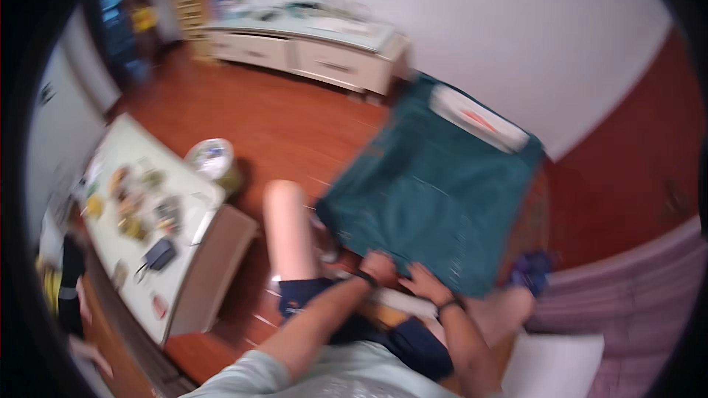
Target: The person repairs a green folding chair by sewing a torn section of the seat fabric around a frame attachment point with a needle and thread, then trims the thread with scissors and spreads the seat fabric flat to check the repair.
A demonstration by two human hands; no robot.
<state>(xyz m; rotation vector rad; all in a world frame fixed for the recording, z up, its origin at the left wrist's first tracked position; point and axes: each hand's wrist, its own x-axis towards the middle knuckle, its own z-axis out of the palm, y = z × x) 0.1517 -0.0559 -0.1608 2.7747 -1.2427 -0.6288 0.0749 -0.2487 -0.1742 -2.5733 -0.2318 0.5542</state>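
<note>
A dark green cloth [431,184] lies spread in front of me, its near edge reaching my lap. My left hand [378,267] is closed at that near edge, the cloth between its fingers as far as the blur shows. Beside it, my right hand [428,284] rests on the same edge with fingers stretched out and apart. Across the far end of the cloth lies a long white piece [478,118] with an orange-red mark. A pale strip [404,302] shows just below my hands, partly hidden by my wrists.
On the left stands a white-topped table [195,214] with food and a dark pouch [159,253]. Near its corner is a round bin [210,158]. A low white cabinet [332,63] lines the far wall. A person's arm [71,287] shows at far left; a purple cover [627,309] is at right.
</note>
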